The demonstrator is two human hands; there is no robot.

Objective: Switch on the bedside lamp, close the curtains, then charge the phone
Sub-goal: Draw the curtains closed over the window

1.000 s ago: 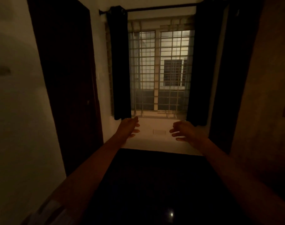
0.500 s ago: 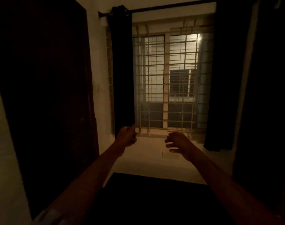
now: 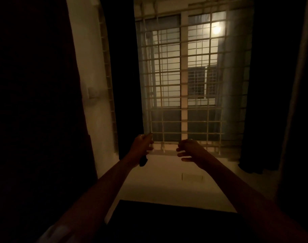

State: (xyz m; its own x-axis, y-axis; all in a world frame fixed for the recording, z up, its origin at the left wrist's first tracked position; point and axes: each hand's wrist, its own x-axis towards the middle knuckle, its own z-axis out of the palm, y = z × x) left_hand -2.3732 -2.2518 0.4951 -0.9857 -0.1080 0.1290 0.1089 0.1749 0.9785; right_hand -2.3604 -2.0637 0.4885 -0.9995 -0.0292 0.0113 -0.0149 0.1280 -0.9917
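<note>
1. Window (image 3: pixel 184 76) looks bigger now; you stepped closer.
2. Curtains, left curtain (image 3: pixel 123 76) and right curtain (image 3: pixel 269 85), hang apart, not yet closed.
3. Your left hand (image 3: pixel 141 149) nears the left curtain, right hand (image 3: pixel 190 151) hovers; fingers loosely apart, holding nothing.

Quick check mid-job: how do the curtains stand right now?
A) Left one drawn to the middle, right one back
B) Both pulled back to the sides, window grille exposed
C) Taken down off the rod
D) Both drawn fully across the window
B: the left curtain and right curtain hang at the sides, with the window grille bare between them; the left hand and right hand reach toward it, gripping nothing.
</note>
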